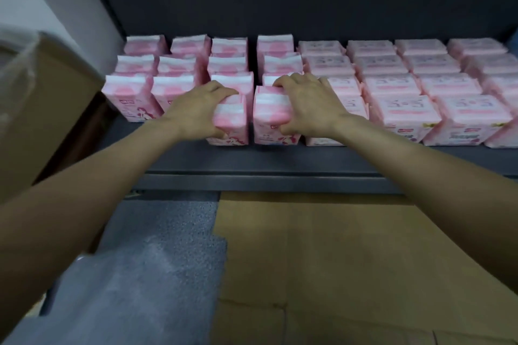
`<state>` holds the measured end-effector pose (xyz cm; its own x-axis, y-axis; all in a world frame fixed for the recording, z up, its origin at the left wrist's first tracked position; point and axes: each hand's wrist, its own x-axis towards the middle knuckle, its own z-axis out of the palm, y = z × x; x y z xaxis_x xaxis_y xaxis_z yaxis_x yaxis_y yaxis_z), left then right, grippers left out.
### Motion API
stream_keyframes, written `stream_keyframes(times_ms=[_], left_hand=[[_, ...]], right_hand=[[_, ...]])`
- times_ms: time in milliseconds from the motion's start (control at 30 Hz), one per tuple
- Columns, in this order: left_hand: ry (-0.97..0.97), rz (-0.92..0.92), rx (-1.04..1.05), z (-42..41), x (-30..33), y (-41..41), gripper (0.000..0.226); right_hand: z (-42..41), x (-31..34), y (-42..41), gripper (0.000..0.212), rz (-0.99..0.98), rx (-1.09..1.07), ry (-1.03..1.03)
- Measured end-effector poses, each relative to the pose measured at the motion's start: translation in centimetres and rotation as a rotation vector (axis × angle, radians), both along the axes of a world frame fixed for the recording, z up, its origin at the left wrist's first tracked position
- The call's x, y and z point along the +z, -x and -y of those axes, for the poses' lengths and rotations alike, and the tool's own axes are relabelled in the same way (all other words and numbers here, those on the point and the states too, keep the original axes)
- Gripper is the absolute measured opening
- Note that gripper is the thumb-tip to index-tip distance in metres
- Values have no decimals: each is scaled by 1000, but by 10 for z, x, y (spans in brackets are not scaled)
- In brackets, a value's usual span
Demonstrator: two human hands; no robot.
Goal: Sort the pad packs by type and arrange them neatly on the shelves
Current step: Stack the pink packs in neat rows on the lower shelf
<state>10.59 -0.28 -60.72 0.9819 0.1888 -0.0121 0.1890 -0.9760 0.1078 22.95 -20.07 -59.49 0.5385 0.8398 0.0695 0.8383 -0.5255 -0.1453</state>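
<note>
Dark grey shelf under dim light, back panel dark. Two tall pink packs stood at front edge, side by side, small gap between: left pack gripped from above by left hand, right pack gripped by right hand, fingers curled over tops. Tall packs ranked behind and left; flat packs grouped right. Cardboard seen below. Judged best: both packs slid back square, fronts levelled with neighbouring rows, gap closed evenly.
</note>
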Motion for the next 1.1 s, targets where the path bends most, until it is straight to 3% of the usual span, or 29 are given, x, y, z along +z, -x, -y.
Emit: stream_keyframes(times_ms=[233,367,467,600,767,933,1100], left_hand=[[45,-75,71,-6,-14,-18,89],[-226,-32,148,16,-16,-6,82],[-371,117,112,42,-19,8,78],[-316,390,-160,95,-16,10,45],[-249,501,-706,208,-15,-35,24],[-212,407,-1051,320,-46,-108,27],[-82,219,-1142,448,-95,-180,29]], right_hand=[[-14,-24,-15,83,-29,-72,93],[-8,-30,-14,77,5,-81,16],[12,-29,-7,73,26,-25,-46],[79,-18,1,59,-24,31,-174],[216,-18,-1,33,-96,-70,-126],[359,-54,-16,19,133,-253,60],[498,-92,-26,25,-20,-502,83]])
